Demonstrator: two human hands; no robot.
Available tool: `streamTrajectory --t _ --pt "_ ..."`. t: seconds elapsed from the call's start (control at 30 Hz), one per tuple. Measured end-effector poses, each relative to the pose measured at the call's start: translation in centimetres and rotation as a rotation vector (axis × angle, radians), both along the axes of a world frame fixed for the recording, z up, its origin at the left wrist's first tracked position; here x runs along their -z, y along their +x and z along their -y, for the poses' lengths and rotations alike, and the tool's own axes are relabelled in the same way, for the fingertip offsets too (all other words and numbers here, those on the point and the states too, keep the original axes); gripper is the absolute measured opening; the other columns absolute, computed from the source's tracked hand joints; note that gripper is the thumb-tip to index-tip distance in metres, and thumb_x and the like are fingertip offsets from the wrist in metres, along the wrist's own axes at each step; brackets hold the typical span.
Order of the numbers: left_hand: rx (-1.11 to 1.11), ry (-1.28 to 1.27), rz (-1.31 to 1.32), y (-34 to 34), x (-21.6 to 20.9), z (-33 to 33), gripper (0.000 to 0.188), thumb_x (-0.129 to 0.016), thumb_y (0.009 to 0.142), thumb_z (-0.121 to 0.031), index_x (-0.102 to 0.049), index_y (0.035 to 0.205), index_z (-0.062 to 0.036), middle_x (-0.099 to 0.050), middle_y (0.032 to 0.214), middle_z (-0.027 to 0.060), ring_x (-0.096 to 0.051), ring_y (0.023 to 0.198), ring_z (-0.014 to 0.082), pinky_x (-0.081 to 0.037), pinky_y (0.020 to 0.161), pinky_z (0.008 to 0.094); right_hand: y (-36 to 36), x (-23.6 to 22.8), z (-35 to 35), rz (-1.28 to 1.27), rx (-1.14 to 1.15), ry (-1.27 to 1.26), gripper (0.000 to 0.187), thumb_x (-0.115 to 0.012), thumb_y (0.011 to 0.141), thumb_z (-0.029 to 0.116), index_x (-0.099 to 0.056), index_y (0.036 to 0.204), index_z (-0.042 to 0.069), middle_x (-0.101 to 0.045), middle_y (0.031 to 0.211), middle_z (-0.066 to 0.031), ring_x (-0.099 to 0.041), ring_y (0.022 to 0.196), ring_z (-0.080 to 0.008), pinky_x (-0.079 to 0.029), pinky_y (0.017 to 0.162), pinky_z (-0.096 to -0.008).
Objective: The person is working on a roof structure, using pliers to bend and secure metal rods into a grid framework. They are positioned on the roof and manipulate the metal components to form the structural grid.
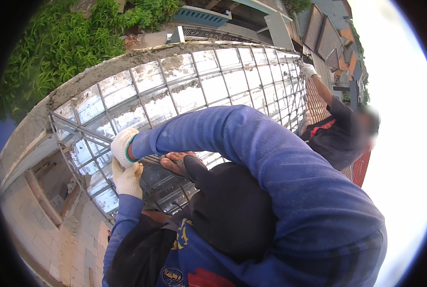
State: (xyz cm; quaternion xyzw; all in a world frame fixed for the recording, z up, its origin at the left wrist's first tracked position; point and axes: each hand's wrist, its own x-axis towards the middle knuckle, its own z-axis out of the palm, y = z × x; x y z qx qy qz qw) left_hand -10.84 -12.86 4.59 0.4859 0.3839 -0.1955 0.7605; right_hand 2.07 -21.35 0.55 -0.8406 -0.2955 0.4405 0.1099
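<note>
My right hand (124,145), in a white knit glove with a green cuff, reaches across from the right. Its fingers are curled closed at the crossing bars of a steel rebar grid (136,91). Just below and touching it is my left hand (128,181), also gloved and closed against the same spot. What either hand grips is hidden by the gloves. Several rebar rods run from the grid's left corner to my hands. Under the bars lies shiny ribbed metal decking (189,98), smeared with grey mortar.
A bare foot (172,163) rests on the grid beside my hands. Rough concrete edging (79,79) borders the deck, with a drop beyond it. Another person (335,126) crouches at the far right, a gloved hand (309,71) on the bars. A block wall with an opening (55,189) lies below left.
</note>
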Motion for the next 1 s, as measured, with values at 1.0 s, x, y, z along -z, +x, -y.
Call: streamTrajectory --t 1.0 --pt "-0.008 -0.058 0.040 -0.6 2.5 -2.2 0.094 -0.059 0.099 0.008 -0.016 0.181 -0.0044 -0.067 0.137 0.0125 -0.057 0.080 0.0102 -0.050 0.070 0.0288 -1.0 -2.2 1.9 0.188 -0.262 0.205 0.031 -0.084 0.087 0.023 -0.087 0.116 0.013 -0.084 0.096 -0.0151 -0.084 0.092 -0.0371 -0.064 0.076 -0.0550"
